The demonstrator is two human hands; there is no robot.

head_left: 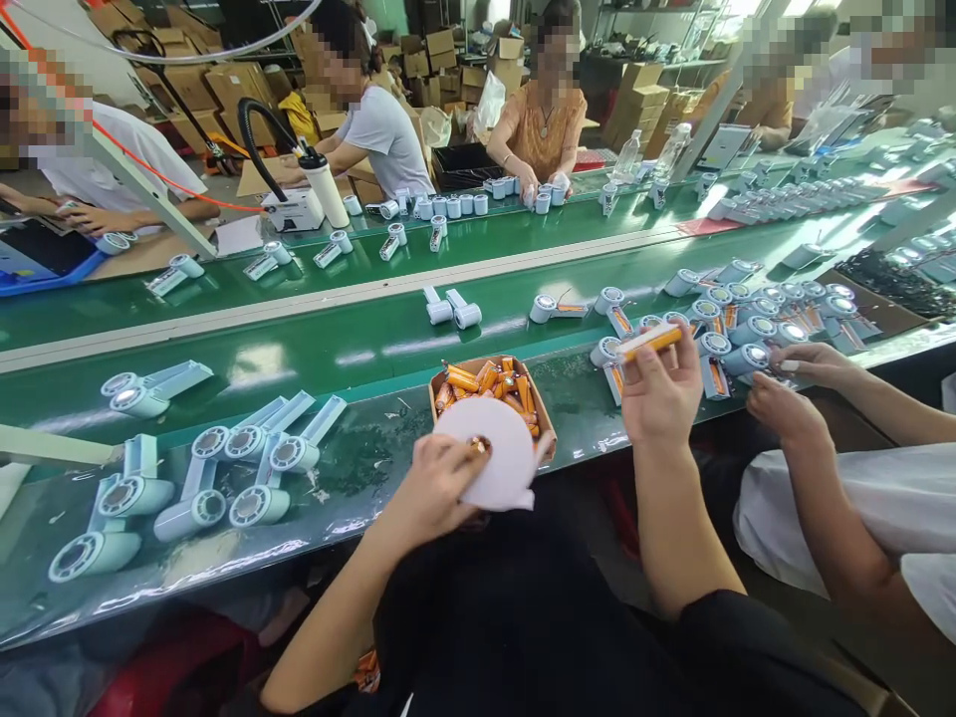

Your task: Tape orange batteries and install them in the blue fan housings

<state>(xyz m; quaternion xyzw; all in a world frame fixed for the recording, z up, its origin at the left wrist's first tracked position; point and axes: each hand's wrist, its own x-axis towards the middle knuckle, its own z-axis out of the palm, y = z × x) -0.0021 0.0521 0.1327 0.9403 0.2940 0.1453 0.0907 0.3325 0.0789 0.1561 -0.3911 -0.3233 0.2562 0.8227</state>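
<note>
My left hand (pixel 440 476) grips a roll of white tape (pixel 497 478) at its core, just in front of a small cardboard box (pixel 435 380). Orange batteries (pixel 485 376) fill that box, and the roll hides part of it. Higher and to the right, my right hand (pixel 661 393) holds up an orange battery (pixel 661 340) between thumb and fingers. A white strip lies along the battery's upper side.
Light-blue fan housings (pixel 254 438) lie at the left of the green bench (pixel 358 478). More, several with orange batteries, crowd the right (pixel 754 329), beside a neighbour's hands (pixel 792 398). Across the conveyor belt (pixel 336 324), other people work among boxes.
</note>
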